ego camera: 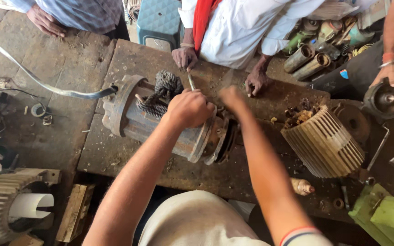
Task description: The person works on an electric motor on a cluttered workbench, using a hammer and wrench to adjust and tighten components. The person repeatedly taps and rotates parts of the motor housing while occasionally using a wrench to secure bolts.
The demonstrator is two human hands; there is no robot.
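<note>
A rusty grey electric motor (pixel 144 123) lies on its side on a worn metal workbench (pixel 128 64). A dark coiled rope or wire bundle (pixel 163 93) rests on top of it. My left hand (pixel 189 108) is closed around a thin stick-like tool (pixel 191 82) over the motor's end housing (pixel 215 139). My right hand (pixel 230 98) is blurred, just right of the left, at the same end of the motor; whether it holds anything I cannot tell.
A person in white leans both hands (pixel 184 57) on the bench's far edge. A ribbed motor casing (pixel 322 143) stands at right, with metal cylinders (pixel 306 61) behind it. Another person's hand (pixel 387 75) holds a round part. A second finned motor (pixel 5 200) sits lower left.
</note>
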